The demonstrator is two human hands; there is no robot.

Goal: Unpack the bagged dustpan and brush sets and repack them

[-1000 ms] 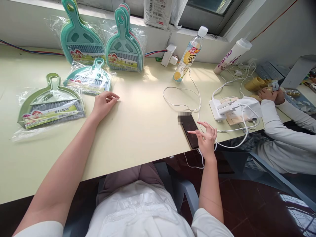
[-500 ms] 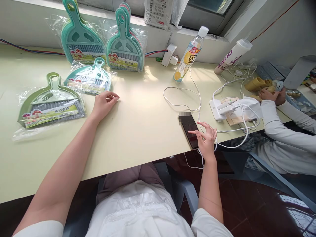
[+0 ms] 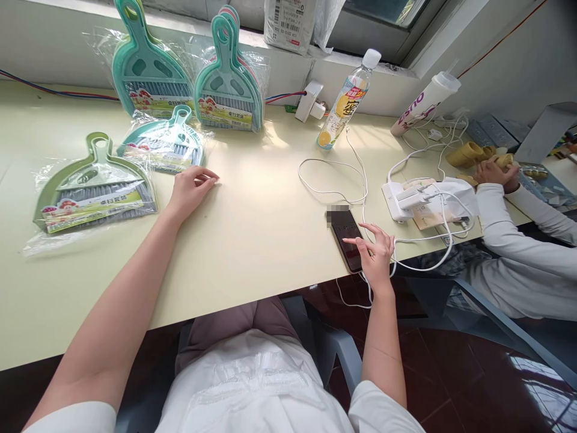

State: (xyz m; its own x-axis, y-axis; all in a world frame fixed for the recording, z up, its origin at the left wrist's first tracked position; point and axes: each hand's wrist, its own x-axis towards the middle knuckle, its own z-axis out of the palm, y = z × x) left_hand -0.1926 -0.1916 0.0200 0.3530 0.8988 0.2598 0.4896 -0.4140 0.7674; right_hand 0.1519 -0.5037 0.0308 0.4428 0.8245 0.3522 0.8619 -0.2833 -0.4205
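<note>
My left hand (image 3: 192, 189) rests on the pale yellow table (image 3: 252, 240), its fingers loosely stretched and holding nothing. Just beyond it lies a light blue dustpan-and-brush set (image 3: 164, 144) in clear plastic. To its left is a green dustpan-and-brush set (image 3: 97, 189), also bagged. My right hand (image 3: 377, 249) hovers over a dark smartphone (image 3: 346, 231) at the table's front edge, thumb and fingers spread. The thumb and a fingertip are over or at the screen; contact is hard to tell. A white cable runs by the phone.
More bagged dustpan sets (image 3: 151, 72) lean on the wall at the back left. A drink bottle (image 3: 345, 99) and a lidded cup (image 3: 426, 102) stand at the back. A power strip (image 3: 399, 201) with tangled cables lies right. A co-worker's hands (image 3: 496, 171) hold a yellowish item there.
My two hands stay practically where they were. At the right, the co-worker's hands have shifted slightly around the yellowish item.
</note>
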